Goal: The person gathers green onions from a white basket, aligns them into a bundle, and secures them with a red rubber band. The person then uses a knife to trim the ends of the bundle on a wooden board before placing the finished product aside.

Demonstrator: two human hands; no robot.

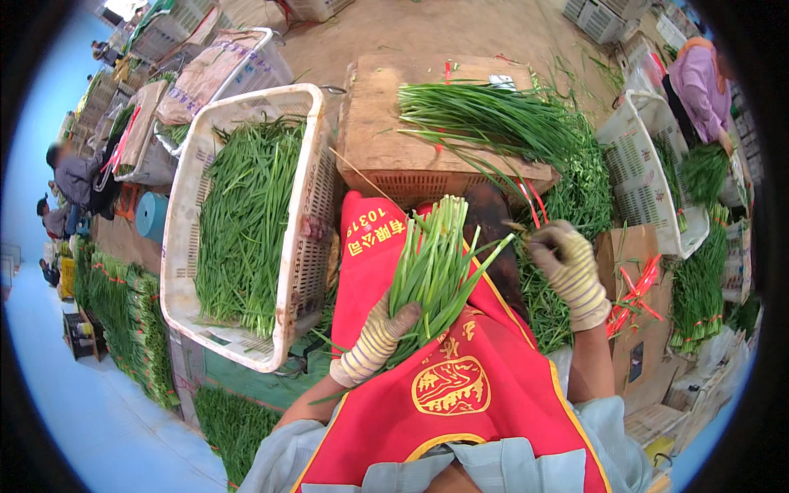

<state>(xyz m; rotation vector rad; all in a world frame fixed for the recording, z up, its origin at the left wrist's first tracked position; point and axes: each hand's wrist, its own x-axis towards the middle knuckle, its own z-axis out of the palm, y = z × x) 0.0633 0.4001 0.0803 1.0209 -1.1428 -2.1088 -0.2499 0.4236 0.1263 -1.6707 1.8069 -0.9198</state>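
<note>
My left hand, in a striped, stained knit glove, is closed round a bunch of garlic chives. The bunch lies over the red apron on my lap, its pale cut ends pointing away from me. One stalk sticks out to the right. To the right of the bunch is my right hand, gloved alike, with curled fingers. A small blurred scrap shows by its fingertips; whether they hold it is unclear. Beyond my knees, more chives lie on a wooden board atop a crate.
A white plastic crate of loose chives leans at my left. Loose chives heap at the right, near red ties on cardboard. Tied bundles stand farther right. A person handles chives beside another crate.
</note>
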